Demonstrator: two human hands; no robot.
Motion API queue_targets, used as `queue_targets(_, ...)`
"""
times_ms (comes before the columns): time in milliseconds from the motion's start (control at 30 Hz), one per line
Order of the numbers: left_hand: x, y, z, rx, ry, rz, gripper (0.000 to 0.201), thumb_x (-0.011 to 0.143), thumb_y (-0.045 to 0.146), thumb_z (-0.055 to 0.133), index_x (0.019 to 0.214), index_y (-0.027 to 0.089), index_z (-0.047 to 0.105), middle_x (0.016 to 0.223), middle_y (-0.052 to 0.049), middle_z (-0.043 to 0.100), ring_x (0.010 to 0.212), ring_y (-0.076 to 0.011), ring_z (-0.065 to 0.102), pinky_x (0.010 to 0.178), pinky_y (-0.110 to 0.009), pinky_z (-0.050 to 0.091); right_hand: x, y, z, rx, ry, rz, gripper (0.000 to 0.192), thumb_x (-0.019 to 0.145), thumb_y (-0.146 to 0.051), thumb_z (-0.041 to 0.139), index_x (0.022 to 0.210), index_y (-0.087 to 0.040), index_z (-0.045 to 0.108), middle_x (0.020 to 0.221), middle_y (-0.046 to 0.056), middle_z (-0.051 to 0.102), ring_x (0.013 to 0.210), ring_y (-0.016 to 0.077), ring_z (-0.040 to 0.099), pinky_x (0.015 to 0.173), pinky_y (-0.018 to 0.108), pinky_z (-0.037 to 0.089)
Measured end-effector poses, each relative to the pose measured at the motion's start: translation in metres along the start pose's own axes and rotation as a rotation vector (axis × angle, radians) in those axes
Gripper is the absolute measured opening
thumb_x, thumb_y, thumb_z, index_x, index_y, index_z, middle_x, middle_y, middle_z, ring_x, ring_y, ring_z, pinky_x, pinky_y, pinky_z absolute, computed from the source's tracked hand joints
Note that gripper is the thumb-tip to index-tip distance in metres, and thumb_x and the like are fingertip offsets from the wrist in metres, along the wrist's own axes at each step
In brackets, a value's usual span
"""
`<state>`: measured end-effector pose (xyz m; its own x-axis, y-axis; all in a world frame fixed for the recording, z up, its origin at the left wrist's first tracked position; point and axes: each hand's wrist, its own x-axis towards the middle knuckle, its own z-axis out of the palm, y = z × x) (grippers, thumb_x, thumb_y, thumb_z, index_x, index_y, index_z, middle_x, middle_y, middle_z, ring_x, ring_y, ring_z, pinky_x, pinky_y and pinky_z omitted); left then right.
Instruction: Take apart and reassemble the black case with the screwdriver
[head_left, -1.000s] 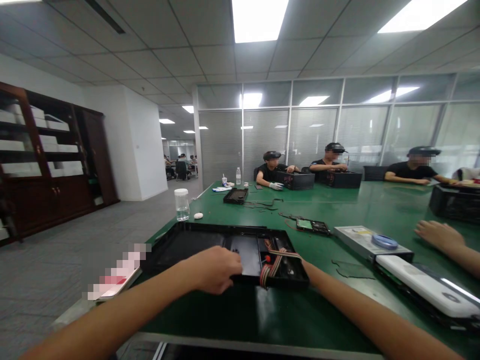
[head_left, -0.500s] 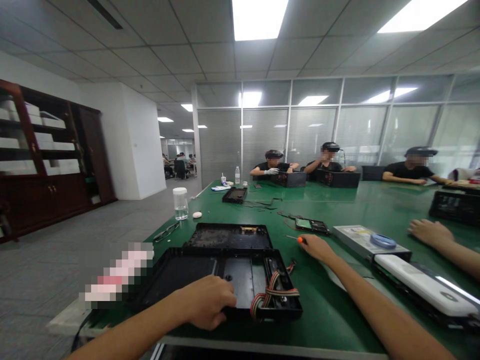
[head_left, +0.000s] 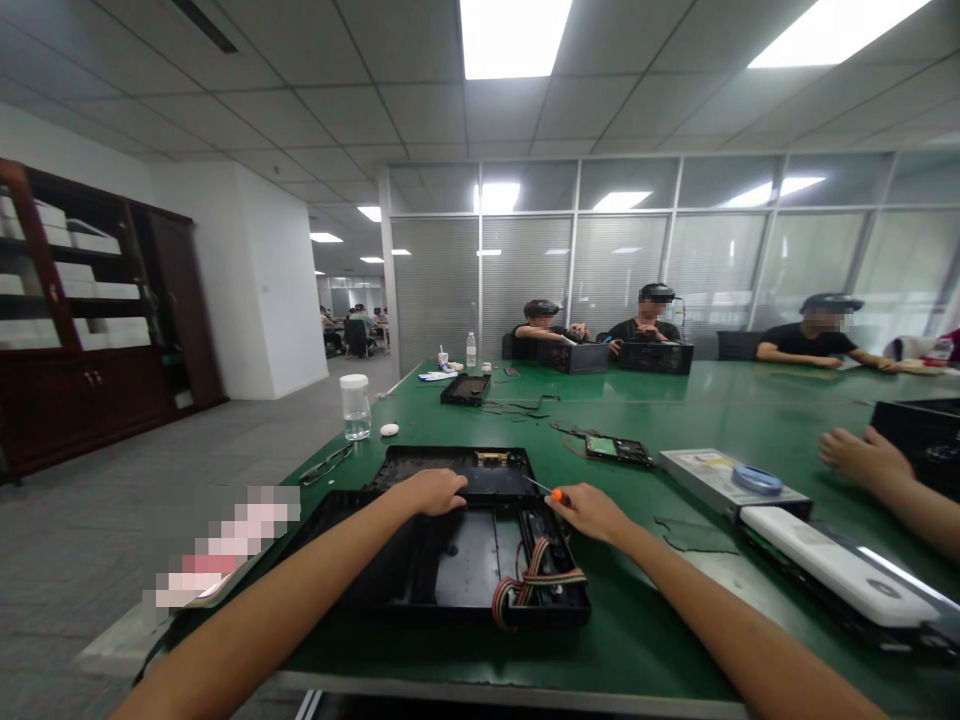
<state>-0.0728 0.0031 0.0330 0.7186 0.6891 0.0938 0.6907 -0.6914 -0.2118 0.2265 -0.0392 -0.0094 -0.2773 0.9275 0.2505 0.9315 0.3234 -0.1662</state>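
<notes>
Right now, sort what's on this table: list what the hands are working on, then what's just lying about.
In hand:
- left hand on the rear black tray
- right hand holding the screwdriver
- open black case with its ribbon cable

Lying about:
- water jar
- circuit board
- grey drive
- white unit

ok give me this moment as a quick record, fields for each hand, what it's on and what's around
left hand: resting on far edge of the near black tray
right hand: gripping a screwdriver with an orange handle, tip over the trays
second tray: just beyond the near one
ribbon cable: striped, at near tray's right end
table: green
neighbour's hand: on table at right
jar: clear, far left
</notes>
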Motion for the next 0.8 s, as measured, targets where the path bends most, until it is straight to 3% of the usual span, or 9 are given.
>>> queue_targets(133,0.009,-0.008,0.013,0.033,-0.059,0.023,0.017,0.081,0.030,0.049,0.084,0.017,0.060,0.086,-0.008,0.063,0.083,-0.0205,0.059,0.073,-0.030,0.045,0.003,0.005,0.001,-0.139,0.018,0.088,0.048,0.085,-0.053,0.031,0.079,-0.019,0.065,0.077,0.009,0.066,0.076,0.0210,0.061,0.062,0.026,0.037)
queue_targets(267,0.000,-0.004,0.010,0.046,-0.017,-0.013,0.027,0.076,0.025,0.054,0.102,0.016,0.053,0.088,-0.010,0.061,0.082,-0.0231,0.059,0.070,-0.032,0.046,0.005,0.010,0.002,-0.175,0.009,0.152,0.052,0.084,-0.057,0.031,0.080,-0.019,0.067,0.078,0.011,0.066,0.076,0.0221,0.062,0.062,0.026,0.038)
queue_targets(367,-0.007,0.000,0.005,-0.005,0.098,0.153,0.037,0.072,0.020,0.060,0.107,0.018,0.051,0.103,-0.009,0.055,0.093,-0.0208,0.054,0.079,-0.030,0.043,0.004,0.008,0.001,-0.109,0.058,0.157,0.055,0.084,-0.058,0.027,0.078,-0.020,0.066,0.075,0.009,0.066,0.073,0.0209,0.061,0.060,0.025,0.037)
queue_targets(433,-0.009,0.002,0.004,-0.027,0.144,0.309,0.026,0.072,0.020,0.061,0.098,0.021,0.057,0.108,-0.006,0.051,0.098,-0.0189,0.050,0.084,-0.028,0.040,0.003,0.003,0.000,-0.057,0.080,0.148,0.057,0.085,-0.057,0.025,0.075,-0.019,0.066,0.071,0.008,0.066,0.071,0.0198,0.061,0.058,0.024,0.036)
queue_targets(500,-0.008,0.002,0.007,-0.009,0.164,0.371,0.012,0.075,0.020,0.058,0.086,0.021,0.062,0.104,-0.005,0.052,0.097,-0.0176,0.049,0.085,-0.027,0.039,0.002,-0.003,-0.001,-0.024,0.080,0.141,0.057,0.085,-0.056,0.025,0.072,-0.019,0.066,0.069,0.008,0.065,0.069,0.0192,0.061,0.057,0.024,0.035)
queue_targets(667,-0.007,0.004,0.014,0.081,0.230,0.351,0.010,0.080,0.017,0.050,0.082,0.018,0.060,0.100,-0.007,0.052,0.094,-0.0176,0.048,0.081,-0.029,0.040,0.001,-0.013,0.001,0.016,0.028,0.074,0.049,0.085,-0.053,0.032,0.075,-0.019,0.066,0.070,0.007,0.065,0.068,0.0183,0.060,0.056,0.023,0.032)
queue_targets(800,-0.006,0.015,0.006,0.106,0.281,0.354,0.013,0.084,0.014,0.042,0.089,0.014,0.053,0.098,-0.009,0.053,0.091,-0.0183,0.050,0.081,-0.029,0.040,0.002,-0.015,0.004,0.022,0.026,0.051,0.044,0.086,-0.046,0.034,0.074,-0.018,0.065,0.068,0.007,0.065,0.064,0.0165,0.058,0.054,0.023,0.030)
